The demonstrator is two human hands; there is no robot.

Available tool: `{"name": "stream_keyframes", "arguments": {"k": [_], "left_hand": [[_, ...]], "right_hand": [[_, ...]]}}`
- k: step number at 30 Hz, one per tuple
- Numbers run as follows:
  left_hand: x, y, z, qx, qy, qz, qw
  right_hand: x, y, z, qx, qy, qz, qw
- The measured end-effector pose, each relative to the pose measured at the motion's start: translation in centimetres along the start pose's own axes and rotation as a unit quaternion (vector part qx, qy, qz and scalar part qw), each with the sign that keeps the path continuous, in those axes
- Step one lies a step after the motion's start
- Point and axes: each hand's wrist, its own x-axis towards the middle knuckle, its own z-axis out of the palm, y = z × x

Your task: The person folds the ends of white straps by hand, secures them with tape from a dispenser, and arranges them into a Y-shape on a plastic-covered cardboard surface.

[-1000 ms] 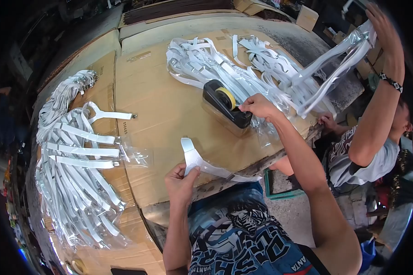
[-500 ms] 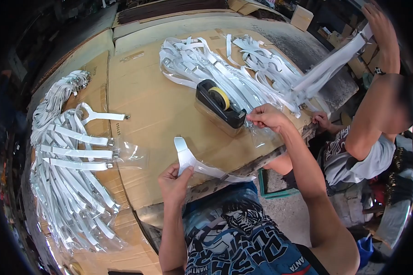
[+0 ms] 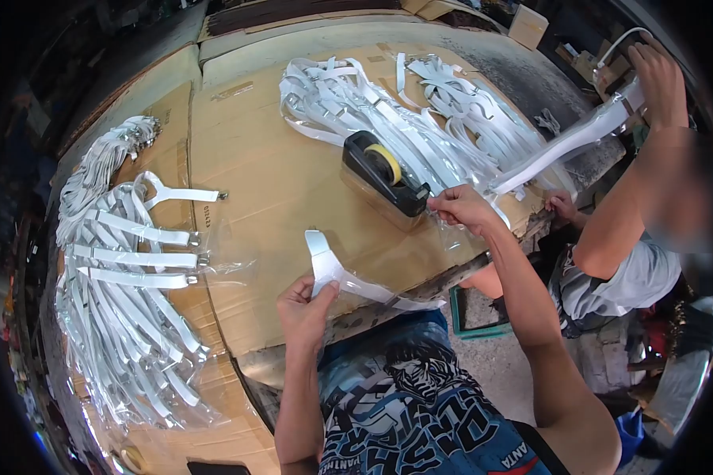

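Near the table's front edge, my left hand (image 3: 307, 307) is closed on a white strap (image 3: 329, 265) in clear plastic, which trails right along the edge. My right hand (image 3: 461, 207) is pinched at the cutting end of a black tape dispenser (image 3: 382, 178) with a yellow-rimmed roll; what lies between the fingertips is too small to make out. Behind the dispenser lies a pile of white straps in plastic (image 3: 356, 103). At the left, another large heap of bagged straps (image 3: 127, 317) has metal clips at the strap ends.
At the right, a co-worker's raised hand (image 3: 659, 79) holds up bagged white straps (image 3: 570, 146); their other hand (image 3: 560, 203) is at the table edge. Cardboard (image 3: 253, 174) covers the tabletop. A green-edged frame (image 3: 479, 328) is on the floor.
The co-worker's held straps have swung and now hang at a flatter angle. The view has shifted slightly. My hands keep nearly the same places, the left on the strap, the right at the dispenser.
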Motion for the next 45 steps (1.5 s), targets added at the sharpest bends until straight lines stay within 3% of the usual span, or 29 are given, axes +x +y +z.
{"name": "stream_keyframes", "arguments": {"k": [5,8,11,12,15,17,20,23,28,32,45], "left_hand": [[-0.3,-0.4,0.4,-0.004,-0.001,0.02,1.0],[-0.3,-0.3,0.6,-0.003,-0.007,0.028,1.0],[-0.6,0.2,0.7,0.003,-0.018,0.031,0.999],[-0.9,0.1,0.7,0.005,-0.019,0.027,0.999],[-1.0,-0.4,1.2,0.007,-0.023,0.063,0.998],[-1.0,-0.4,1.7,0.012,-0.024,0.085,0.996],[-1.4,-0.3,2.4,0.014,-0.022,0.114,0.993],[-1.9,-0.3,2.7,0.019,-0.015,0.135,0.991],[-2.6,-0.2,2.9,0.035,0.026,0.163,0.986],[-2.4,-0.4,3.2,0.031,0.033,0.187,0.981],[-2.5,-0.7,3.2,0.109,0.056,0.222,0.967]], "right_hand": [[0.8,0.9,1.1,-0.179,0.119,-0.094,0.972],[-0.2,0.5,1.1,-0.328,0.135,-0.088,0.931],[-1.0,3.0,0.5,-0.302,0.095,-0.089,0.944],[-1.4,3.7,0.9,-0.198,0.048,-0.122,0.971],[-8.3,-2.3,5.4,-0.123,-0.033,-0.183,0.975],[-11.6,-4.7,8.1,-0.139,-0.062,-0.196,0.969],[-13.7,-7.1,10.8,-0.179,-0.137,-0.328,0.917],[-13.7,-8.6,12.7,-0.185,-0.162,-0.257,0.935],[-12.0,-7.4,13.9,-0.211,-0.16,-0.391,0.881],[-12.0,-8.3,13.9,-0.242,-0.169,-0.343,0.892],[-11.6,-8.0,14.8,-0.287,-0.095,-0.393,0.868]]}}
